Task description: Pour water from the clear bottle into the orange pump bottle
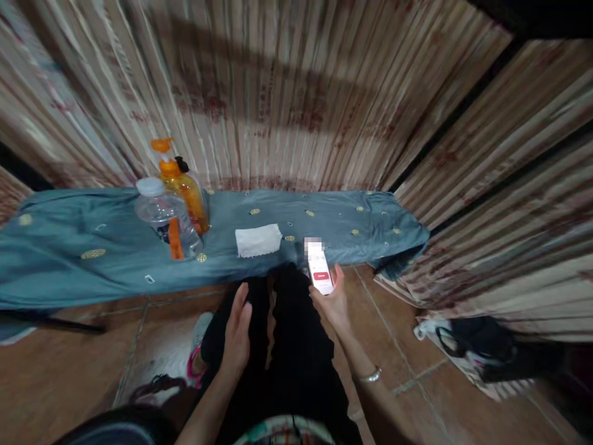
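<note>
My right hand (334,303) is wrapped round the lower end of a phone (320,272), held at the front edge of the cloth-covered table (324,216). Its bright screen shows a red button, and a patch at its top is blurred. Over my left thigh, my left hand (238,334) is held up with its fingers extended, and nothing is in it. A folded white tissue (258,240) lies on the table between and beyond my hands.
A clear plastic bottle (160,213) with a white cap stands left on the table, beside an orange pump bottle (188,191). Pleated curtains (278,111) hang behind. Dark bags or shoes (486,346) lie on the tiled floor (384,334) to the right.
</note>
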Demonstrator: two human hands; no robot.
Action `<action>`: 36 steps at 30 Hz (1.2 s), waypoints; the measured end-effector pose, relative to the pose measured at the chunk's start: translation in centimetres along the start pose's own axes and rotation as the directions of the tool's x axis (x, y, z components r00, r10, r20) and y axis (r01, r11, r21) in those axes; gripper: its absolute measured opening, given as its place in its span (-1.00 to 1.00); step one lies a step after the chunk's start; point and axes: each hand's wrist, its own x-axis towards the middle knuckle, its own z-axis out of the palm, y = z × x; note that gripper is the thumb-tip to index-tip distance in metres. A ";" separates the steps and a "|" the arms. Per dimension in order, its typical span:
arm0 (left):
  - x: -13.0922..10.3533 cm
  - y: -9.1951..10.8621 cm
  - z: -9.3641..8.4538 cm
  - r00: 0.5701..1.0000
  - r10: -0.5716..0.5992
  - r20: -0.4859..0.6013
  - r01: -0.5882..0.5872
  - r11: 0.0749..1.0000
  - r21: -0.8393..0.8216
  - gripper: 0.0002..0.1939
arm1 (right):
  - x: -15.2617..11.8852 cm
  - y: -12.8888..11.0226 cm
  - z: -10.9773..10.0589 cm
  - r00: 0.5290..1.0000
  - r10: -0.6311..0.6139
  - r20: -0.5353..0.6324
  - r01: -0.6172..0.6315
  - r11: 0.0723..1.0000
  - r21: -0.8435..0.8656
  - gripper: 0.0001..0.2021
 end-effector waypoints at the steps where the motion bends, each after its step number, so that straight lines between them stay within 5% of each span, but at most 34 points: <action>1: -0.1 -0.3 -0.2 1.000 0.011 0.004 -0.011 0.999 0.037 -0.39 | 0.9 0.3 -0.5 0.999 -0.018 -0.028 0.016 0.997 -0.074 0.05; 9: -0.8 -2.7 -1.2 0.990 0.100 0.097 -0.125 0.946 0.299 -0.37 | 6.2 3.3 -2.6 0.987 -0.089 -0.134 0.015 0.881 -0.473 0.05; 15: -0.6 -3.7 -1.5 0.978 0.152 0.145 -0.198 0.899 0.391 -0.42 | 10.2 4.6 -3.9 0.984 -0.053 -0.173 -0.052 0.834 -0.550 0.04; 27: -0.7 -4.6 -1.8 0.975 0.169 0.141 -0.216 0.863 0.458 -0.44 | 23.6 3.6 -7.8 0.965 0.019 -0.261 -0.203 0.683 -0.701 0.01; 36: -0.5 -4.9 -2.7 0.979 0.095 0.179 -0.169 0.868 0.467 -0.37 | 28.1 4.4 -9.4 0.945 0.085 -0.315 -0.307 0.555 -0.773 -0.06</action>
